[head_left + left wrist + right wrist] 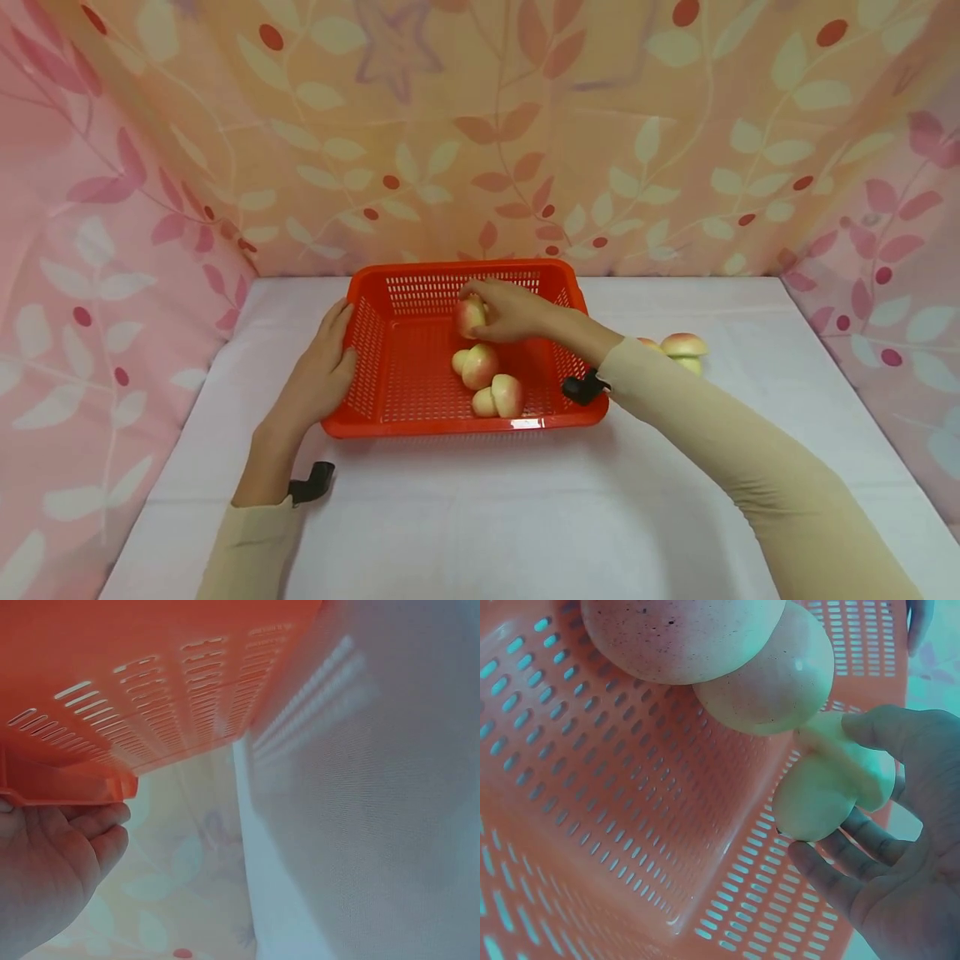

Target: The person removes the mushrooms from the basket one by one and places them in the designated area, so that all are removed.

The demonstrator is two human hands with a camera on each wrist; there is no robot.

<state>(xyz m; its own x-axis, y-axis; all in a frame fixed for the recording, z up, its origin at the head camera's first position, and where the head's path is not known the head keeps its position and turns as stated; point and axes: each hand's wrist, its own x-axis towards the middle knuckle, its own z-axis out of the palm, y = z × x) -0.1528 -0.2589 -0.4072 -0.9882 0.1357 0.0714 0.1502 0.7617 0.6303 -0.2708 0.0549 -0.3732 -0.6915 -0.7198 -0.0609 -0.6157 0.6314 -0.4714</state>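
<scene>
My right hand (513, 310) pinches a mushroom-shaped piece (470, 317) with a red-and-yellow cap, over the back part of the red plastic basket (420, 431). The right wrist view shows the thumb and fingers on either side of this mushroom (814, 796). Nearer the front, a second mushroom (480, 367) and a third mushroom (507, 396) lie on the basket floor. My left hand (322, 367) rests against the basket's left rim with fairly straight fingers. In the left wrist view, the left hand's fingers (111, 847) touch the outside of that rim.
To the right of the basket, more mushrooms (684, 350) lie on the white tablecloth (465, 525), partly hidden behind my right forearm. Patterned cloth walls (525, 167) enclose the table at the back and both sides.
</scene>
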